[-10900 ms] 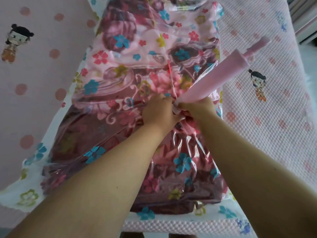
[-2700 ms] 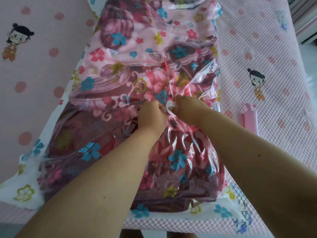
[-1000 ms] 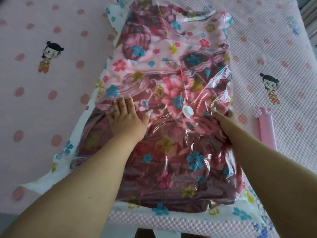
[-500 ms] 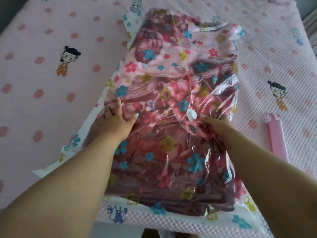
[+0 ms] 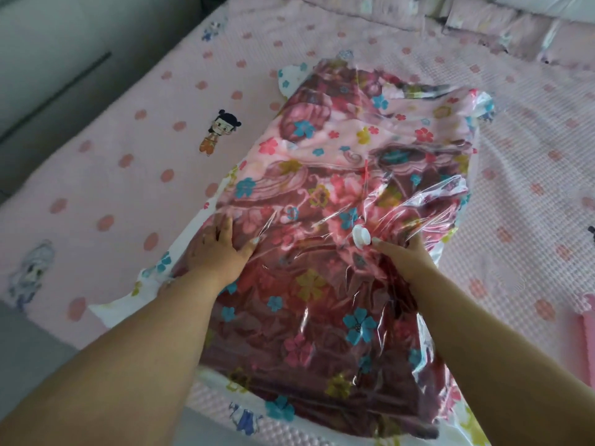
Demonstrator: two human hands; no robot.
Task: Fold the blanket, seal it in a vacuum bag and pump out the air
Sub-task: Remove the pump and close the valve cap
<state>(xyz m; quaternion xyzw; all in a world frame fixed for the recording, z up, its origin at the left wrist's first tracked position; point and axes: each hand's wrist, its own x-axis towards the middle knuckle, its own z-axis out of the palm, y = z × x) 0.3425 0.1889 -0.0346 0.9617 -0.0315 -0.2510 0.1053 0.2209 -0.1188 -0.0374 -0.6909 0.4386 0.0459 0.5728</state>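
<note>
One vacuum bag (image 5: 338, 317) holding one blanket (image 5: 354, 140); left hand (image 5: 219, 249) and right hand (image 5: 402, 255) flat, open. Pump (image 5: 587, 323) cut off right.

One vacuum bag (image 5: 428, 201) lies at the centre, holding one folded blanket (image 5: 322, 188) and carrying one white valve (image 5: 361, 235). Two hands rest on it: the left hand (image 5: 216, 251) at nine o'clock, the right hand (image 5: 406, 256) at three o'clock. One pink pump (image 5: 587, 320) shows at the four o'clock edge. One cartoon doll print (image 5: 219, 130) sits at ten o'clock.
</note>
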